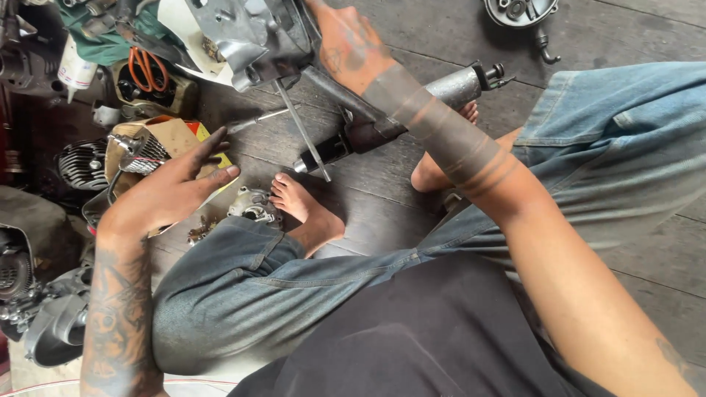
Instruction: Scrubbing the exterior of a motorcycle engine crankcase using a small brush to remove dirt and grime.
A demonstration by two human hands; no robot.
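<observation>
Grey cast-metal engine casing (254, 37) sits at the top of the view, and we note our right hand (346, 44) laid against its right side, fingers hidden behind the metal (we cannot tell how far they close or whether they grip). A thin steel rod (301, 132) hangs down from the casing's underside. Behind our right forearm lies a grease gun (412, 110), resting on the dark wooden floor (412, 37). Our left hand (173, 187) hovers spread wide, palm down, fingers extended and holding nothing, above a cardboard box (173, 136) that carries a finned cylinder part (143, 151). Orange-handled scissors (147, 70) lie farther up on the left. A small metal cover (250, 206) rests on the floor just beside our bare left foot (305, 209).
</observation>
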